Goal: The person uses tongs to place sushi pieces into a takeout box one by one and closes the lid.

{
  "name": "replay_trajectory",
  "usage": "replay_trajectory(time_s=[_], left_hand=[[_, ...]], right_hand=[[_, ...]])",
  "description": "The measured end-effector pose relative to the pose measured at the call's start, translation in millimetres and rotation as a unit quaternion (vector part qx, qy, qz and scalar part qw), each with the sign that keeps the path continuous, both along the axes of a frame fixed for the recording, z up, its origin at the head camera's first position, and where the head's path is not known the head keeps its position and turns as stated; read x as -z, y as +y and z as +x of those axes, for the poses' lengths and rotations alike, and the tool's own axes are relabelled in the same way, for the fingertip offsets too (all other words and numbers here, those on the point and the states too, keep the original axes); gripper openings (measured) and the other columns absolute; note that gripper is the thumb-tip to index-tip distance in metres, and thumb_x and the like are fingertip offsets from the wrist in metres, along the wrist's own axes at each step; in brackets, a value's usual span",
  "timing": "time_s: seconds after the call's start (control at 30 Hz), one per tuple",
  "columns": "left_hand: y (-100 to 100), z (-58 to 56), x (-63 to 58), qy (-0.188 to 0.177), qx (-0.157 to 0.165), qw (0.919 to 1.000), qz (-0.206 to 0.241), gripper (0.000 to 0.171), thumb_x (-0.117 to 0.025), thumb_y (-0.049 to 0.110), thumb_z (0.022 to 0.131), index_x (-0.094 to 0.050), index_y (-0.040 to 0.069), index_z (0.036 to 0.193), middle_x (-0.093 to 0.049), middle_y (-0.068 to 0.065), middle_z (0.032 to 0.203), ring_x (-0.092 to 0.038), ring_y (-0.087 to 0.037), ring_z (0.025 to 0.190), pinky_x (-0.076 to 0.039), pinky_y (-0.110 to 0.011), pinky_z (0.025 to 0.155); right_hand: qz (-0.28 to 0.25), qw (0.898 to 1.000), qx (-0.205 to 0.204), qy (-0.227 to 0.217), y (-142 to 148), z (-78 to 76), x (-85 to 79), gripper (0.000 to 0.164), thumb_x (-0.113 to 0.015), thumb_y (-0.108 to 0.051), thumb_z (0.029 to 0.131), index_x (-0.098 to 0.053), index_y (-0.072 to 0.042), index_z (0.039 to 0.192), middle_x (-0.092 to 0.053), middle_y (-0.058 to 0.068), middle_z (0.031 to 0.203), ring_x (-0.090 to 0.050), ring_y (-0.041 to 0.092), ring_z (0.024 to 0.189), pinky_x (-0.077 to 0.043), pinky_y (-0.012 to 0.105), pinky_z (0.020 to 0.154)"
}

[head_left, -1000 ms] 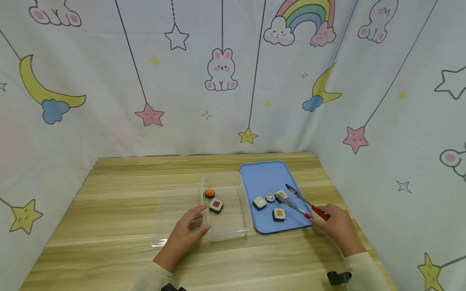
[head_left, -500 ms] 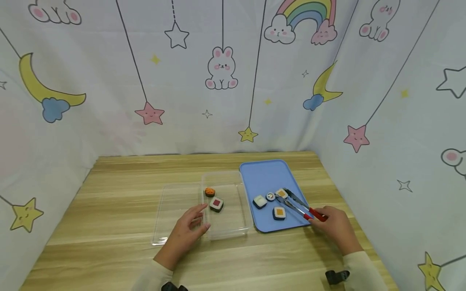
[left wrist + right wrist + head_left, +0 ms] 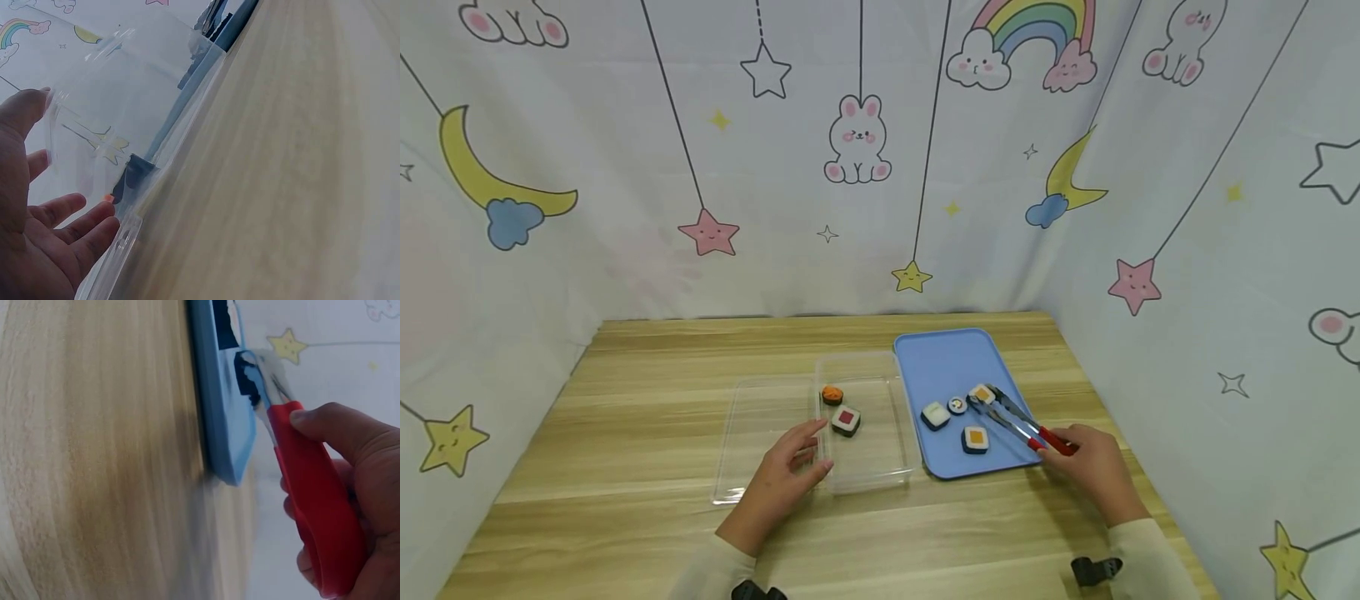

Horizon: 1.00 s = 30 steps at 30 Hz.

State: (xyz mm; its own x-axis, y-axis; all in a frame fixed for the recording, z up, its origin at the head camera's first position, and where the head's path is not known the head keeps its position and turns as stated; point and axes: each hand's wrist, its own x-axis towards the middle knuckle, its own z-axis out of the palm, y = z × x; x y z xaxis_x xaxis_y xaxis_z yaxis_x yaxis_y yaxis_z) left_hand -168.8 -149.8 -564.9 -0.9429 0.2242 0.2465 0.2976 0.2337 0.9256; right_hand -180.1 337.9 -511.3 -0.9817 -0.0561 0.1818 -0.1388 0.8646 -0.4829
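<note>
My right hand [image 3: 1093,467] grips the red handles of metal tongs [image 3: 1017,427]. The tongs' tips lie on either side of a sushi roll [image 3: 981,393] with a yellow centre, on a blue tray [image 3: 940,350]. A second yellow-centred roll [image 3: 975,440], a pale-topped roll [image 3: 936,416] and a small round roll [image 3: 957,406] are on the tray too. My left hand [image 3: 784,473], fingers loosely spread, is at the left wall of a clear plastic box [image 3: 880,479]; the left wrist view has its fingertips at the box's side. Inside are an orange-topped sushi [image 3: 832,395] and a red-centred roll [image 3: 846,421].
A clear lid [image 3: 752,417] lies flat to the left of the box, partly behind my left hand. The box stands close against the tray's left edge. Printed cloth walls [image 3: 775,283] border the wooden table [image 3: 647,417] at the back and right.
The tongs' tips have drawn closer together about the far yellow-centred roll, and my right hand has shifted slightly left. My left hand keeps its place by the box.
</note>
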Motion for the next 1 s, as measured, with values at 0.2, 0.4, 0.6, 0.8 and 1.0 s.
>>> replay_trajectory(time_s=[0.2, 0.4, 0.6, 0.8, 1.0], left_hand=[[0, 0.1, 0.9, 0.000, -0.001, 1.0000, -0.003, 0.060, -0.078, 0.010, 0.094, -0.054, 0.002, 0.148, -0.049, -0.021, 0.152, -0.057, -0.047, 0.128, -0.051, -0.048, 0.108], [1, 0.0, -0.6, 0.000, -0.002, 1.0000, -0.005, 0.060, -0.078, 0.010, 0.094, -0.054, 0.002, 0.148, -0.049, -0.021, 0.151, -0.058, -0.047, 0.128, -0.052, -0.046, 0.108], [-1, -0.6, -1.4, 0.005, 0.001, 1.0000, -0.004, 0.060, -0.078, 0.009, 0.094, -0.054, 0.001, 0.148, -0.050, -0.022, 0.151, -0.058, -0.047, 0.127, -0.052, -0.046, 0.107], [-1, -1.4, 0.4, 0.016, 0.003, 0.9999, -0.003, 0.060, -0.078, 0.008, 0.093, -0.054, 0.001, 0.147, -0.050, -0.022, 0.150, -0.059, -0.047, 0.126, -0.053, -0.048, 0.106], [-1, -1.1, 1.9, 0.011, 0.005, 0.9999, -0.001, 0.060, -0.078, 0.011, 0.094, -0.054, 0.002, 0.148, -0.050, -0.021, 0.151, -0.058, -0.047, 0.127, -0.052, -0.048, 0.107]], right_hand=[[-0.004, 1.000, 0.010, 0.000, -1, -3.7, -5.4, 0.032, -0.089, -0.021, 0.083, -0.081, -0.003, 0.108, -0.072, 0.005, 0.088, -0.061, 0.018, 0.075, -0.053, 0.031, 0.064], [-0.009, 1.000, 0.013, -0.004, -9, -12.4, -15.1, 0.034, -0.088, -0.025, 0.084, -0.081, -0.004, 0.111, -0.073, 0.006, 0.091, -0.061, 0.020, 0.076, -0.053, 0.030, 0.063], [-0.024, 1.000, -0.014, 0.013, -27, -23.5, -28.1, 0.032, -0.088, -0.022, 0.085, -0.081, -0.004, 0.110, -0.074, 0.009, 0.093, -0.060, 0.022, 0.077, -0.053, 0.032, 0.062], [-0.018, 0.997, -0.055, 0.052, -56, -37.6, -35.2, 0.033, -0.090, -0.020, 0.082, -0.081, -0.004, 0.109, -0.073, 0.008, 0.090, -0.059, 0.020, 0.075, -0.053, 0.032, 0.062], [-0.024, 0.993, -0.093, 0.061, -86, -46.3, -41.3, 0.035, -0.090, -0.021, 0.081, -0.081, -0.006, 0.111, -0.073, 0.005, 0.092, -0.061, 0.018, 0.077, -0.055, 0.031, 0.062]])
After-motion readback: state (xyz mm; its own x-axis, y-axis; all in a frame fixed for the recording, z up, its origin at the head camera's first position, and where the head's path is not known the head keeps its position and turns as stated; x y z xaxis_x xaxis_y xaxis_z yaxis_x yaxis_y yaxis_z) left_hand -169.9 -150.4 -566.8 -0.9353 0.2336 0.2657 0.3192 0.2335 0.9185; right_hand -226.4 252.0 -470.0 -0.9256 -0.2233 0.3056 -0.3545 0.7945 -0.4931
